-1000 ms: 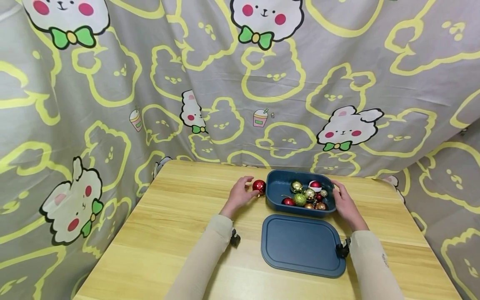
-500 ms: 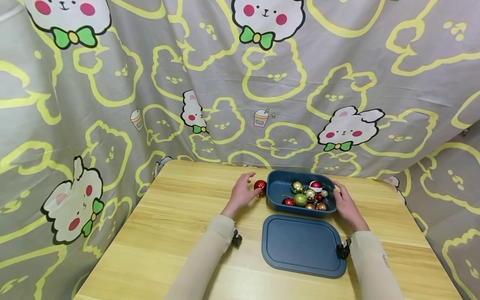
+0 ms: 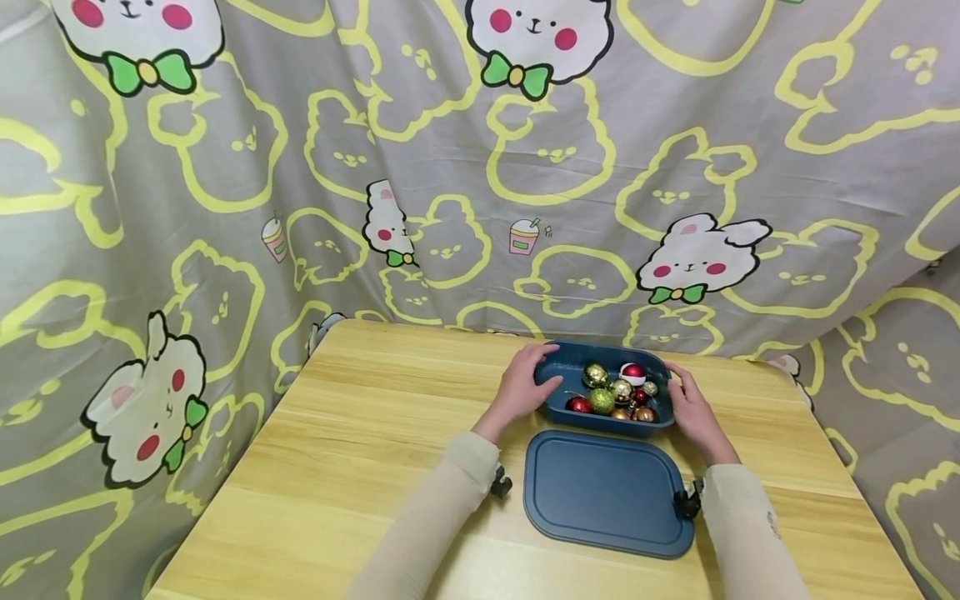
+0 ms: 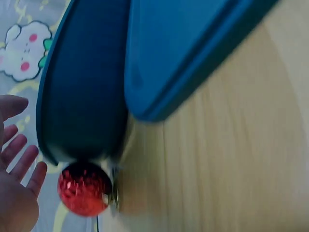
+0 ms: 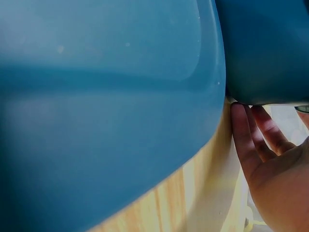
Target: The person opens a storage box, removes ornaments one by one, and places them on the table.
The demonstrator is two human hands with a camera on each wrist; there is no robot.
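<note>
Red glittery bauble (image 4: 84, 188), round, beside dark blue tray (image 3: 558, 379)

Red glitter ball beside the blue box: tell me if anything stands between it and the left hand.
Nothing visible does. The red ball lies against the blue box; the left hand, fingers straight, is beside it, open space between.

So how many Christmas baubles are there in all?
10 in view: nine baubles clustered inside the blue box, mostly toward its right end, and one red glitter bauble outside the box's left end, beside the left hand. Others may be hidden underneath.
</note>
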